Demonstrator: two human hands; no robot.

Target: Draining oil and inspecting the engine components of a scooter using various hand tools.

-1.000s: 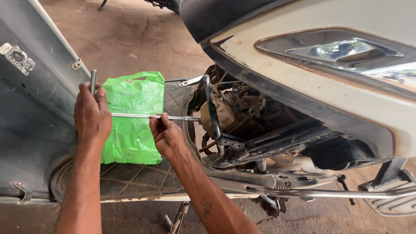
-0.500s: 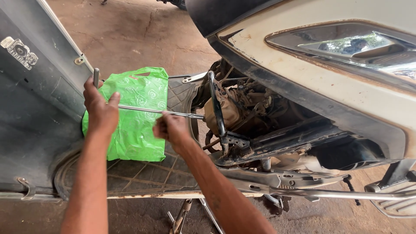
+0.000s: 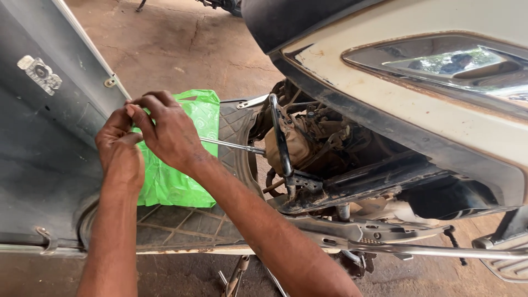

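A long metal T-handle wrench (image 3: 234,145) runs level from my hands to the exposed engine (image 3: 308,143) of a scooter with its panels off. My left hand (image 3: 118,151) is closed around the handle end, which is hidden under the fingers. My right hand (image 3: 168,132) reaches across and grips the same end, its fingers curled over the left hand's. Behind both hands a green plastic bag (image 3: 179,184) lies on the ribbed floorboard (image 3: 181,225).
The grey front leg shield (image 3: 49,143) stands to the left. The white side panel (image 3: 418,104) and tail light (image 3: 440,60) overhang on the right. A black bracket (image 3: 281,140) stands by the engine. A side stand (image 3: 236,272) and a chrome bar (image 3: 440,251) sit low, over concrete floor (image 3: 181,44).
My right hand has slid from the middle of the shaft back to the handle end, beside my left hand. The wrench still points into the engine.
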